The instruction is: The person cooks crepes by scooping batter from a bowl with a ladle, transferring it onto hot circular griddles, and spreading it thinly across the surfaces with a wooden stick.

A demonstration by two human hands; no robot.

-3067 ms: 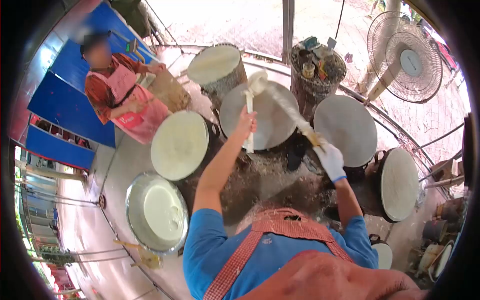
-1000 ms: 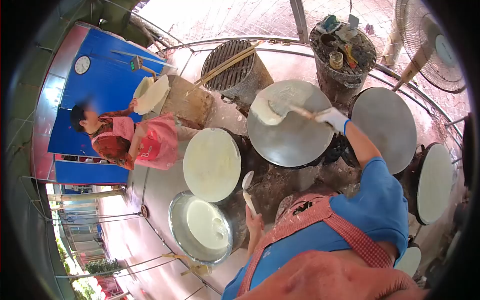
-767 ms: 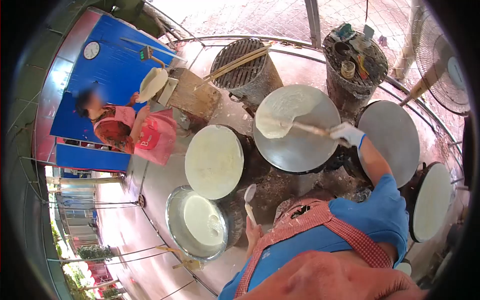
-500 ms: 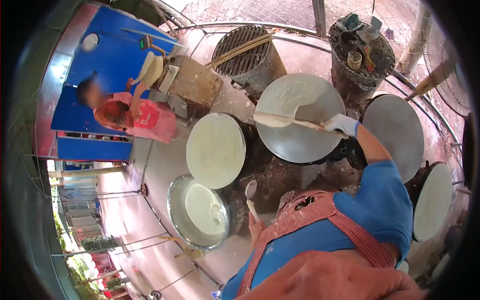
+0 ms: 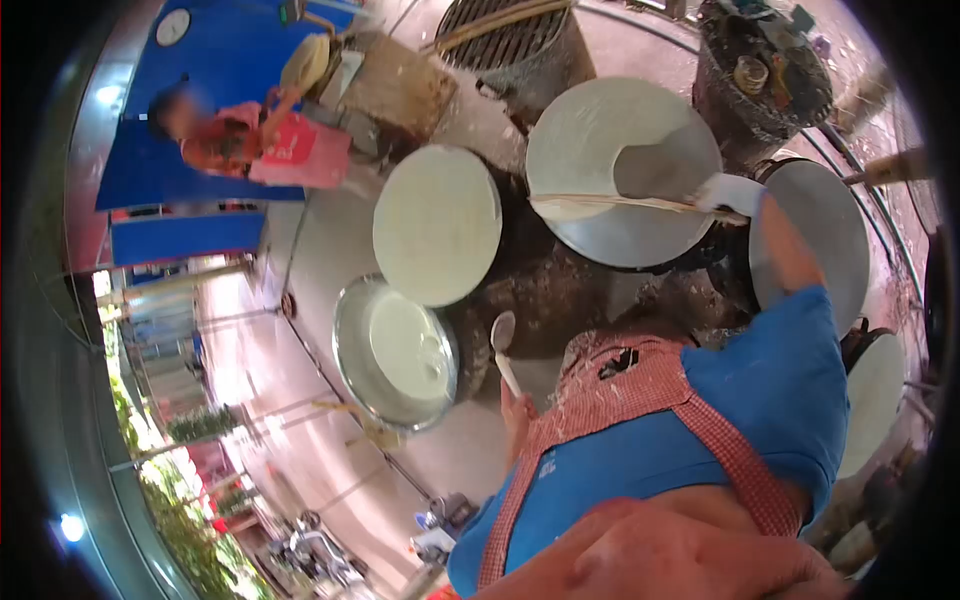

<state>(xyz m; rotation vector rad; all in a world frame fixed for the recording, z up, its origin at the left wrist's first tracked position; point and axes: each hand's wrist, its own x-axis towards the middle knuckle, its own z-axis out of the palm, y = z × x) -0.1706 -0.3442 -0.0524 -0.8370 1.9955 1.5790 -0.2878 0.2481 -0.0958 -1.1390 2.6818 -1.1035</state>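
In a white glove, my right hand is closed on one end of a long, thin wooden batter spreader. The spreader lies across a large round griddle, where pale batter coats the far and left part and grey metal shows on the right. My left hand is bare and wrapped round the handle of a ladle, held upright beside a metal basin of pale liquid batter.
Left of the griddle stands another round one coated with pale batter; a grey one is at right. Behind are a grated drum stove and a cluttered drum. A co-worker in a pink apron stands at far left.
The view has tilted, so griddles and basin sit higher in it. My right hand and the spreader have shifted slightly over the griddle. The ladle stays in my left hand.
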